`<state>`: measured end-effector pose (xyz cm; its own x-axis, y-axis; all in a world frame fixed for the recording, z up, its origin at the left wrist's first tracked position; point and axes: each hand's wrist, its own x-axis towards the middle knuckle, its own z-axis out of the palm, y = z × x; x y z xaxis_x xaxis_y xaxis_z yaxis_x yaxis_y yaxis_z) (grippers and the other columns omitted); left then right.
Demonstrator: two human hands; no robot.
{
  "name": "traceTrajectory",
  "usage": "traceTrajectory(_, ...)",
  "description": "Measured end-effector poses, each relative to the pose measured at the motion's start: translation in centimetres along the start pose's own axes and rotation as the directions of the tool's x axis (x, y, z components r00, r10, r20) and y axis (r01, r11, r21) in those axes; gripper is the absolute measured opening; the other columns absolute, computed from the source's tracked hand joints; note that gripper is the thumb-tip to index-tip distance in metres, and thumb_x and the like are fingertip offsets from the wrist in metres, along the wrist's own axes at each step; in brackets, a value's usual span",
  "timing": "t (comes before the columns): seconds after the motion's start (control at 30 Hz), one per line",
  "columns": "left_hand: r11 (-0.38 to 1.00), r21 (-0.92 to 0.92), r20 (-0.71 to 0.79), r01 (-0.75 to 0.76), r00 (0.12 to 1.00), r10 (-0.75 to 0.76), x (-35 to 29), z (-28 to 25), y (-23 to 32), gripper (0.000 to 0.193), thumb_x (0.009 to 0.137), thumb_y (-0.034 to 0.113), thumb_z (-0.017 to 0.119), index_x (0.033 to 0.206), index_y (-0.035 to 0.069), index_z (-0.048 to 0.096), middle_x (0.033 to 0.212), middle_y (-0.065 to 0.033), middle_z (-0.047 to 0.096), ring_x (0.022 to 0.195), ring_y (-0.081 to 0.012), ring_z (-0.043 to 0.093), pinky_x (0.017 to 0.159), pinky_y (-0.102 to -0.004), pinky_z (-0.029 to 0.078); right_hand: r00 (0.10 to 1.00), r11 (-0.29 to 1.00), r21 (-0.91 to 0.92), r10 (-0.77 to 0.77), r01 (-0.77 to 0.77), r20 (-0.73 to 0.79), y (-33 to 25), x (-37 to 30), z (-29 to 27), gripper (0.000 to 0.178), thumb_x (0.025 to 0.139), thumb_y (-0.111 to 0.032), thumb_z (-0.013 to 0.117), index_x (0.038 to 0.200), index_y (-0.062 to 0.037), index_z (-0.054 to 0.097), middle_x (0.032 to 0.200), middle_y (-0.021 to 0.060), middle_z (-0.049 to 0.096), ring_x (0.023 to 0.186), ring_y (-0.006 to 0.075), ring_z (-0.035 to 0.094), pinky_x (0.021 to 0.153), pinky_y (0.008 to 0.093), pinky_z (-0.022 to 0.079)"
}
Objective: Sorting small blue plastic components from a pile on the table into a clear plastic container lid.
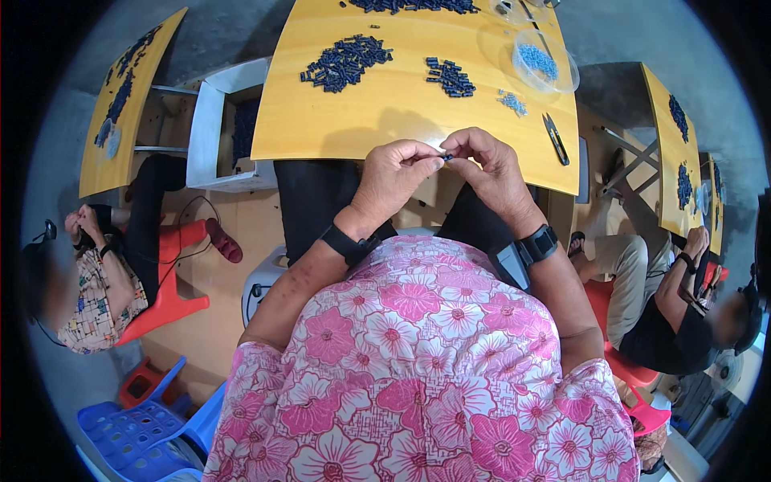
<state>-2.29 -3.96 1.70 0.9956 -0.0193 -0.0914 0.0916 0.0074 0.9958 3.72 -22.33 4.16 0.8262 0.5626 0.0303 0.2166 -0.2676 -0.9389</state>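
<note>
Just off the near edge of the yellow table [337,132], my two hands meet over my lap. Between the fingertips sits a small dark cylindrical part [447,157], mostly covered by the fingers. My left hand [395,173] pinches it from one side, thumb against forefinger. From the other side my right hand [491,173] grips it the same way, fingers curled. Beyond the hands lie a large pile of small black parts [347,63] and a smaller pile of black parts [450,78]. A few light blue pieces [512,103] lie loose to the right.
A clear tub of blue pieces [538,63] stands at the table's far right, with thread snips [555,140] nearer the right edge. More black parts [414,5] lie at the back. An open white box [210,132] is left of the table. People sit at tables on both sides.
</note>
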Motion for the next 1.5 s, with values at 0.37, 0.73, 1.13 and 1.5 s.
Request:
traceTrajectory(0.37,0.972,-0.224,0.033,0.074,0.997,-0.068,0.0,-0.2,-0.8,0.017,0.093,0.01,0.066,0.106,0.0,0.068,0.093,-0.0006,0.067,0.082,-0.0053,0.06,0.072,-0.0208,0.05,0.996,0.945,0.325,0.07,-0.048,-0.055,0.3,-0.4,0.7,0.019,0.086,0.006,0.065,0.103,-0.0031,0.064,0.094,-0.0005,0.063,0.092,0.0082,0.059,0.085,0.0244,0.049)
traceTrajectory(0.73,0.953,-0.279,0.061,0.116,0.993,-0.103,0.0,-0.2,-0.4,0.017,0.094,0.012,0.063,0.107,0.001,0.067,0.091,-0.0002,0.066,0.078,-0.0045,0.057,0.071,-0.0202,0.05,0.991,0.947,0.317,0.078,-0.041,-0.105,0.0,-0.5,0.9,0.018,0.084,0.005,0.068,0.1,-0.0009,0.065,0.094,0.0009,0.067,0.091,0.0088,0.062,0.083,0.0245,0.051)
traceTrajectory(1.13,0.973,-0.229,0.009,-0.012,1.0,0.014,0.4,-0.1,-1.0,0.014,0.095,0.009,0.063,0.104,0.0,0.066,0.091,-0.0009,0.066,0.076,-0.0042,0.057,0.068,-0.019,0.049,0.988,0.959,0.28,0.076,-0.035,-0.136,-0.3,-0.7,1.3,0.015,0.083,0.003,0.07,0.097,-0.0008,0.071,0.092,0.0039,0.071,0.087,0.01,0.065,0.081,0.0245,0.052)
traceTrajectory(1.5,0.975,-0.222,0.0,0.0,1.0,0.0,0.5,-0.2,-1.3,0.015,0.094,0.008,0.064,0.106,0.0,0.067,0.094,-0.0012,0.067,0.08,-0.0055,0.059,0.069,-0.0203,0.05,0.98,0.946,0.31,0.146,-0.098,-0.135,0.3,-0.6,1.7,0.017,0.082,0.005,0.07,0.098,-0.0014,0.072,0.094,0.0044,0.07,0.085,0.0103,0.065,0.078,0.0242,0.052)
